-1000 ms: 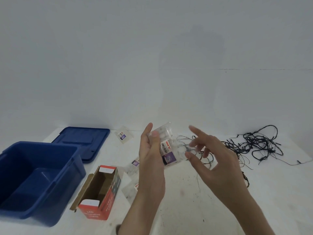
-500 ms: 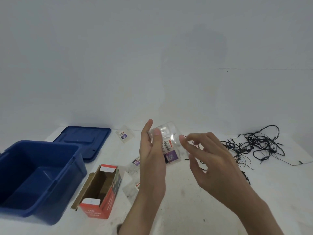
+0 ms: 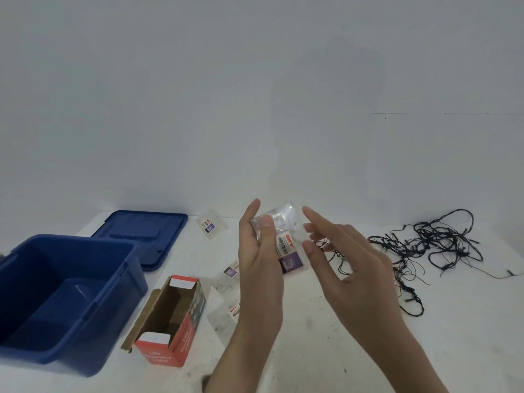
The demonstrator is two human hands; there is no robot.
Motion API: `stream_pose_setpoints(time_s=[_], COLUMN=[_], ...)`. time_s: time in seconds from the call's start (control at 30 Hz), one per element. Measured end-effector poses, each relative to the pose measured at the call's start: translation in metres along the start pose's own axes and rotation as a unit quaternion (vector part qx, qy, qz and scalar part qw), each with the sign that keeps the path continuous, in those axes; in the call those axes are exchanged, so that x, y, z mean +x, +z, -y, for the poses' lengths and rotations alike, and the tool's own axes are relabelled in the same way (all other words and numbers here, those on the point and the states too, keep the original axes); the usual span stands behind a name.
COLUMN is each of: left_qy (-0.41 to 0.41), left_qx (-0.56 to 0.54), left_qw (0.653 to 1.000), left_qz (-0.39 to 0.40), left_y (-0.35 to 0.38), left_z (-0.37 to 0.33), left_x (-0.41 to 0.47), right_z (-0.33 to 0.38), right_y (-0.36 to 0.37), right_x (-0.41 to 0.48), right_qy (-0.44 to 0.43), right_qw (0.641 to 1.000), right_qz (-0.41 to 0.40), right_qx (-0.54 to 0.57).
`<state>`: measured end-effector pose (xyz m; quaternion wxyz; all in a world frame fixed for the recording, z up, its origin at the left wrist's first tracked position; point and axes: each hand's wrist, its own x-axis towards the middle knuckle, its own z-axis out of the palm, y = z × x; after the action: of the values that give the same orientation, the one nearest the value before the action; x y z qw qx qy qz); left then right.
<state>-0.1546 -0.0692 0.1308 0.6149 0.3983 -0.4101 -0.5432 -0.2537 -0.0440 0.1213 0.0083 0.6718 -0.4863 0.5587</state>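
My left hand (image 3: 259,268) is raised above the table and pinches a small clear plastic bag (image 3: 289,248) between thumb and fingers. The bag carries a white barcode label and a purple sticker. My right hand (image 3: 348,268) is just to the right of the bag, fingers spread and mostly straight, its thumb tip at the bag's right edge. A tangle of thin black wire (image 3: 436,242) lies on the white table behind and to the right of my right hand. Part of the wire is hidden by that hand.
An open blue bin (image 3: 113,321) stands at the left, its blue lid (image 3: 144,231) flat behind it. A red carton (image 3: 181,333) lies open beside the bin. Three more small labelled bags (image 3: 209,226) (image 3: 231,272) (image 3: 226,316) lie on the table.
My right hand went from fingers pinched at the bag's right edge to fingers spread apart. The left hand keeps holding the bag in about the same place.
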Motion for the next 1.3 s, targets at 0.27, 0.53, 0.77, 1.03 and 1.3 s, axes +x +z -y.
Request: stream_pose_setpoints(time_s=[0.27,0.53,0.77,1.03,1.3], left_qy=[0.012,0.007,-0.051,-0.057,-0.030], left_qx=[-0.032,-0.107,-0.194,-0.197,-0.185], left_qw=[0.999,0.994,0.980,0.979,0.982], left_qz=[0.031,-0.004,0.019,0.009,0.010], left_y=[0.006,0.007,0.001,-0.003,-0.001], left_z=[0.001,0.006,0.017,0.025,0.022], left_x=[-0.004,-0.005,-0.001,0.004,0.008], right_z=[-0.001,0.003,0.007,0.008,0.001], right_y=[0.004,0.007,0.019,0.030,0.029], right_x=[0.003,-0.002,-0.008,-0.013,-0.007], right_qy=[0.149,0.146,0.079,0.022,0.010], right_qw=[0.982,0.977,0.993,0.996,0.998], right_qz=[-0.028,-0.012,-0.062,-0.083,-0.054], right_qx=[0.109,0.153,0.066,0.003,-0.024])
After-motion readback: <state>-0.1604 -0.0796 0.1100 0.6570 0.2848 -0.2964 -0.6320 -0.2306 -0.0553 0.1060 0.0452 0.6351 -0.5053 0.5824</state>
